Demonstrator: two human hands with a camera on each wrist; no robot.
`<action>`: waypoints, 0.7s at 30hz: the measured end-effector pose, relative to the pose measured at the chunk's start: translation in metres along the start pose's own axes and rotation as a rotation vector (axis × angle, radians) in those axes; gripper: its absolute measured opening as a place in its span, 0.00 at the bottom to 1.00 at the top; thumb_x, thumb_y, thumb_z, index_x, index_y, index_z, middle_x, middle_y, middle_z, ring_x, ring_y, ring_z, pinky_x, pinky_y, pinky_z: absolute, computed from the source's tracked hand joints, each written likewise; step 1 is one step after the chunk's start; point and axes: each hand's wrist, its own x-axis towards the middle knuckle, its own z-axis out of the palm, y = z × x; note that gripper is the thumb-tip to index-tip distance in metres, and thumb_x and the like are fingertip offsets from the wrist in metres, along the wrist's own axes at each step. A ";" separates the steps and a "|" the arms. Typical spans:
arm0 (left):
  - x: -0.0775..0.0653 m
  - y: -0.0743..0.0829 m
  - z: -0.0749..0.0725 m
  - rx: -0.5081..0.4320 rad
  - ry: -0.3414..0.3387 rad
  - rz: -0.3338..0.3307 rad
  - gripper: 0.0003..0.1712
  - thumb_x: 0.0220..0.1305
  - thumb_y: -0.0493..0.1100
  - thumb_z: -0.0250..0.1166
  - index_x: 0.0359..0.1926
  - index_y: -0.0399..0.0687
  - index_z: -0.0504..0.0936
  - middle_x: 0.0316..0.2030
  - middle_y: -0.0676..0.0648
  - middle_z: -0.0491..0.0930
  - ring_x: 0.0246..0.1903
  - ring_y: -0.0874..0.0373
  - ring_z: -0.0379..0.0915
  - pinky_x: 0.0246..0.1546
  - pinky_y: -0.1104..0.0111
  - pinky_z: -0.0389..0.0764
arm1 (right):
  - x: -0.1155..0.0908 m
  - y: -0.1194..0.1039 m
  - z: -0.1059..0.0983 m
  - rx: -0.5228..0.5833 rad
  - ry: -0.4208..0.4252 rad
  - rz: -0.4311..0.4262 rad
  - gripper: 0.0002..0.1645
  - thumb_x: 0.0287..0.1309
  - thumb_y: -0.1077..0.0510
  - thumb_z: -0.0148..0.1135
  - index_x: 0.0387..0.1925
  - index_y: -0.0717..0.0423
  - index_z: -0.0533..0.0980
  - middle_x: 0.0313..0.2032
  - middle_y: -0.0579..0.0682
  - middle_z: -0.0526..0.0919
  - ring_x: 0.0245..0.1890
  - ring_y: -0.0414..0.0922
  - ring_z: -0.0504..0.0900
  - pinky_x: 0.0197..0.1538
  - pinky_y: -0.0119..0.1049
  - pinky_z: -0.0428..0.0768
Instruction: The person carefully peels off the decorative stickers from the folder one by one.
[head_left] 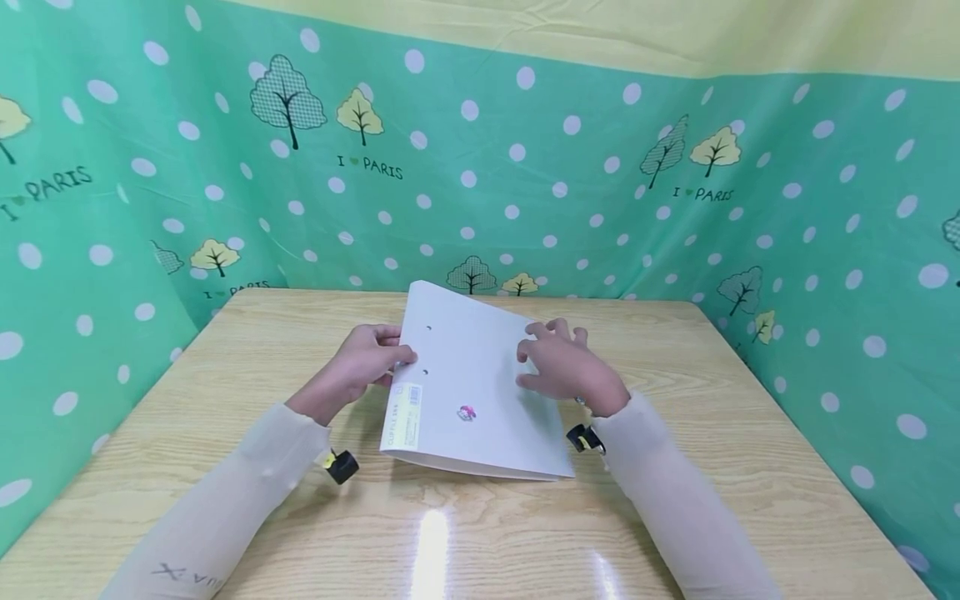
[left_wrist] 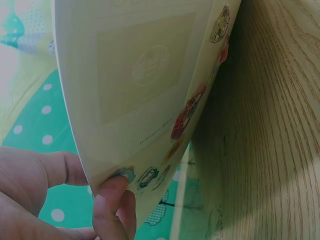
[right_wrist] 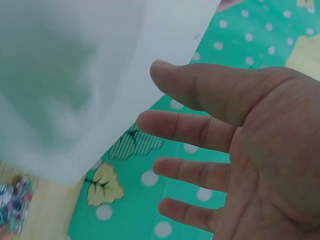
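Observation:
A white clip file [head_left: 480, 392] stands tilted over the wooden table, its label strip [head_left: 407, 417] along the left spine and a small pink cartoon sticker [head_left: 467, 412] on the cover. My left hand [head_left: 369, 358] pinches the spine edge between thumb and fingers. Several colourful stickers [left_wrist: 187, 112] show on the file's other side [left_wrist: 145, 65] in the left wrist view. Fingers spread and holding nothing, my right hand [head_left: 562, 362] hovers by the file's upper right part. The right wrist view shows that hand [right_wrist: 270, 130] beside the file's white surface [right_wrist: 65, 100].
The wooden table [head_left: 750, 467] extends around the file. A green dotted curtain [head_left: 465, 175] hangs at the back and sides. Some colourful pieces [right_wrist: 15, 205] lie on the table at the lower left of the right wrist view; what they are is unclear.

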 end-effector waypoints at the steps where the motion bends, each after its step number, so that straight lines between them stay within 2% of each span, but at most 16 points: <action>1: 0.000 0.000 0.000 0.001 -0.001 0.000 0.33 0.68 0.38 0.65 0.71 0.36 0.68 0.56 0.38 0.78 0.42 0.49 0.82 0.37 0.64 0.84 | 0.000 -0.004 0.000 -0.007 -0.002 -0.008 0.18 0.65 0.43 0.68 0.51 0.47 0.83 0.73 0.57 0.65 0.72 0.66 0.55 0.65 0.73 0.54; 10: 0.001 0.000 -0.001 -0.002 -0.006 0.004 0.34 0.68 0.38 0.65 0.72 0.35 0.67 0.57 0.37 0.78 0.42 0.50 0.82 0.36 0.65 0.83 | -0.007 -0.029 0.003 -0.053 0.032 -0.111 0.20 0.65 0.39 0.67 0.51 0.44 0.83 0.73 0.55 0.66 0.72 0.64 0.56 0.67 0.73 0.54; 21: 0.000 0.002 -0.002 -0.006 -0.010 0.006 0.33 0.68 0.38 0.65 0.71 0.35 0.67 0.56 0.37 0.78 0.42 0.50 0.82 0.39 0.62 0.84 | -0.016 -0.050 0.004 -0.077 0.047 -0.205 0.25 0.65 0.35 0.65 0.55 0.43 0.84 0.76 0.53 0.62 0.74 0.63 0.55 0.69 0.73 0.53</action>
